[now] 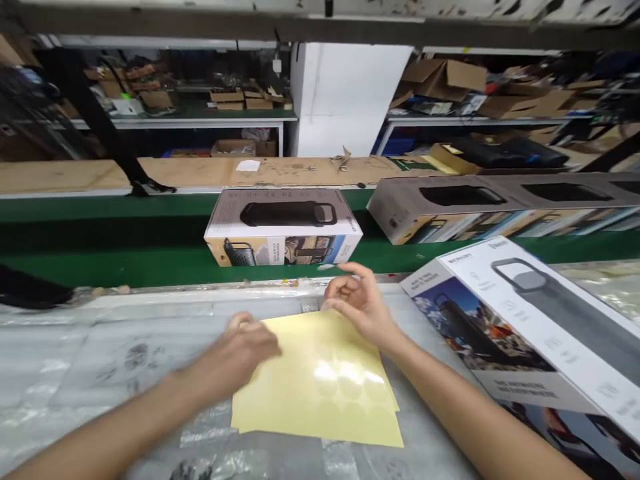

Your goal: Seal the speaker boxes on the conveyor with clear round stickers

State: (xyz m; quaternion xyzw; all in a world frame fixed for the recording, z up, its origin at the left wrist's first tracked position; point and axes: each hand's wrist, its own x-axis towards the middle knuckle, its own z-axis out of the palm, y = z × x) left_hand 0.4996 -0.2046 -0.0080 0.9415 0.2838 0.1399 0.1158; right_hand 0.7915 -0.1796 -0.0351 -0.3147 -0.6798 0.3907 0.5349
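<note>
Head view: left hand (245,347) is resting half-open on yellow sheets (330,387); right hand (357,303) is pinching their far edge, seemingly light, floppy.

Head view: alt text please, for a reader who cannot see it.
Left hand rests on yellow sheets on a plastic-covered bench; right hand curls at their far edge. One printed box lies at right, two more on the green belt beyond.

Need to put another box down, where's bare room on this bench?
Bare room: the plastic-covered bench left of the yellow sheets, and the green belt left of the middle box. Crowded to the right, where the white box lies beside the right hand.
</note>
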